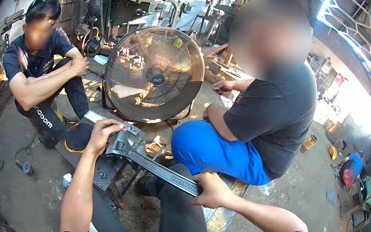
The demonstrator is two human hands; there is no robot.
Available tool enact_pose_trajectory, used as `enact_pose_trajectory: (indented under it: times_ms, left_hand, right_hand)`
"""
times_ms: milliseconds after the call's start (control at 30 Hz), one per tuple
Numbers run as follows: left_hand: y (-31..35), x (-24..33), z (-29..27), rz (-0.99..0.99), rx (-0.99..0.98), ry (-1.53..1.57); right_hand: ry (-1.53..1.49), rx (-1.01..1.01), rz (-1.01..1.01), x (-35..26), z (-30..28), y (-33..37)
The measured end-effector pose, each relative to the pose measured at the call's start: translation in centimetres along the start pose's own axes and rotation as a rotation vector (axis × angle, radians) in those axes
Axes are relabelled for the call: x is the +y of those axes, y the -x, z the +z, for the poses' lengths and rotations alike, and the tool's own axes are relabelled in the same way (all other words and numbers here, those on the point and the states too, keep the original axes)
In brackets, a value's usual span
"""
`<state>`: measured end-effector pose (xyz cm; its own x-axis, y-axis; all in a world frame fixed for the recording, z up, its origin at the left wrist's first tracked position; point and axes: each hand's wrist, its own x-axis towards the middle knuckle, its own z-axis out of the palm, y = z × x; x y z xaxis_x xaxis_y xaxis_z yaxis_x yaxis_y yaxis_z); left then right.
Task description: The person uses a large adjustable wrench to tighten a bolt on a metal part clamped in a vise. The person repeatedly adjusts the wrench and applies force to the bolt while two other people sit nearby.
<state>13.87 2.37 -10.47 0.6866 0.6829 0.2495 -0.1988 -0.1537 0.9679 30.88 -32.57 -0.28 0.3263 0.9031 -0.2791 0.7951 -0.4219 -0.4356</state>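
A large steel adjustable wrench (160, 169) lies slantwise across the view, its head at the left and its handle running down to the right. My right hand (213, 190) is closed round the end of the handle. At the head, my left hand (103, 135) is closed on the jaw side, just beside the adjusting screw. The jaws meet a flat metal bar (131, 128) on a small metal work table (100, 176); my left fingers partly hide this contact. Close to my left wrist, a dark round cap-like thing (79, 136) rests on the table.
A big round floor fan (155, 75) stands just beyond the table. One person (41, 64) squats at the left; another in blue trousers (223, 151) sits close at the right. An angle grinder (24, 166) lies on the floor. Machines (127, 9) stand behind.
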Motion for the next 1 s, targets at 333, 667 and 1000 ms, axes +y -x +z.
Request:
enact_pose_trajectory:
  times_ms: [333, 667, 1000]
  left_hand:
    - [0.9, -2.2, 1.4, 0.189, 0.373, 0.031]
    - [0.3, -1.3, -0.3, 0.134, 0.124, 0.035]
    - [0.4, -0.3, -0.2, 0.009, 0.045, 0.176]
  right_hand:
    - [0.764, 0.753, -0.527, 6.8, 1.4, -5.2]
    - [0.064, 0.242, -0.001, 0.6, 1.9, -0.4]
    - [-1.097, -0.748, 0.076, 4.3, 3.0, -5.3]
